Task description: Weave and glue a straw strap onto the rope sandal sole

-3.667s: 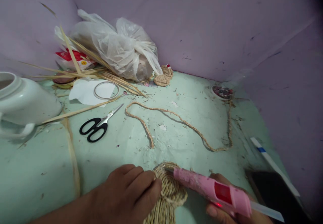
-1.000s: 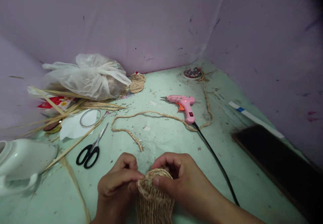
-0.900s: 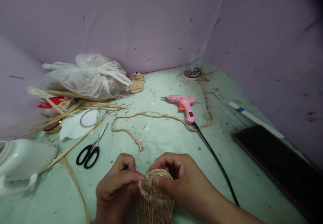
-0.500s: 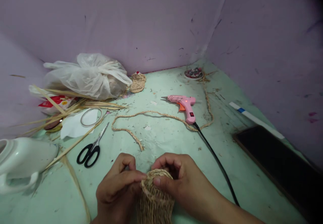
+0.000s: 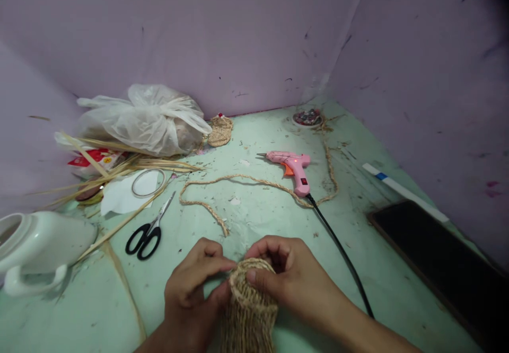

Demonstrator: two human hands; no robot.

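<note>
Now the pink glue gun point(image 5: 292, 165), which the right hand was gripping a few seconds ago, is lying on its side well up the pale green table point(image 5: 397, 294), its small red lamp glowing and its black cord point(image 5: 342, 257) trailing back toward the near edge. With the tool set down, both hands are closing on the woven straw piece point(image 5: 248, 310) at the near middle of the table: the left hand point(image 5: 194, 289) is pinching its rounded top rim between thumb and fingers, and the right hand point(image 5: 290, 279) is clamping the same rim from the other side, thumb pressing on the front face. The piece is looking coarse and ribbed, made of tan twisted cords running side by side and curving over into a dome at the top. Beyond it a loose braided rope point(image 5: 246, 181) of the same fibre is snaking across the table, rough and hairy. To the left, black-handled scissors point(image 5: 149, 231) are lying shut beside flat, stiff straw strips point(image 5: 119, 173), and a thin metal ring point(image 5: 148, 182) is resting on white paper. A crinkled clear plastic bag point(image 5: 147, 120) is slumping against the lilac wall, and a glossy white jug point(image 5: 40, 241) is lying tipped at the left edge.
</note>
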